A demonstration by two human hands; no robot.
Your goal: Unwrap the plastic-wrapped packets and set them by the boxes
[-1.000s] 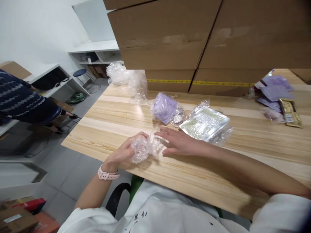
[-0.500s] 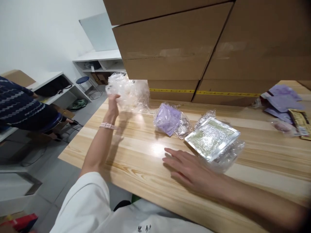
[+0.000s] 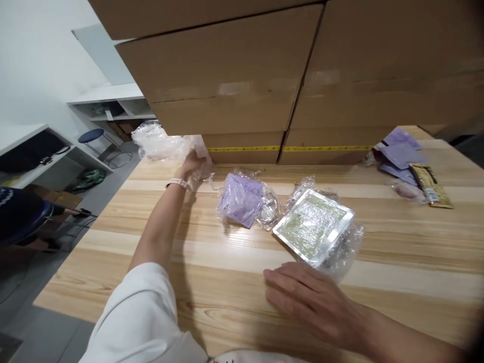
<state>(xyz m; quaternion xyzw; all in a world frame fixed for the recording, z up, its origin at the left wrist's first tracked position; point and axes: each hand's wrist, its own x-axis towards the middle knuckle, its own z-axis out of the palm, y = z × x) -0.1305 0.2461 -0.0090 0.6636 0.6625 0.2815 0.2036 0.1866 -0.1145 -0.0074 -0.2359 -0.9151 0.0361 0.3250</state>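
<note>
My left hand [image 3: 194,163] reaches to the far left of the table, its fingers closed on the edge of a crumpled clear plastic bag [image 3: 161,143]. The plastic partly covers the fingertips. My right hand [image 3: 308,297] rests low over the near table, fingers stretched out and close together, holding nothing. Just beyond it lies a flat silver-edged pouch with a greenish face [image 3: 313,226], on top of clear plastic wrapping [image 3: 346,252]. Left of the pouch are a purple packet in clear plastic [image 3: 242,199] and a small round silvery item in clear wrap [image 3: 269,207].
Large cardboard boxes [image 3: 227,85] are stacked along the table's back, overhanging it. At the far right lie several purple packets [image 3: 401,151], a gold packet [image 3: 431,186] and a small pinkish wrapped item [image 3: 408,191]. A seated person [image 3: 18,214] and a blue stool [image 3: 91,135] are off to the left.
My left hand has shifted right along the crumpled plastic, from its near left side to its right end. My right hand has drawn back nearer, its fingers closer together. The view has turned right.
</note>
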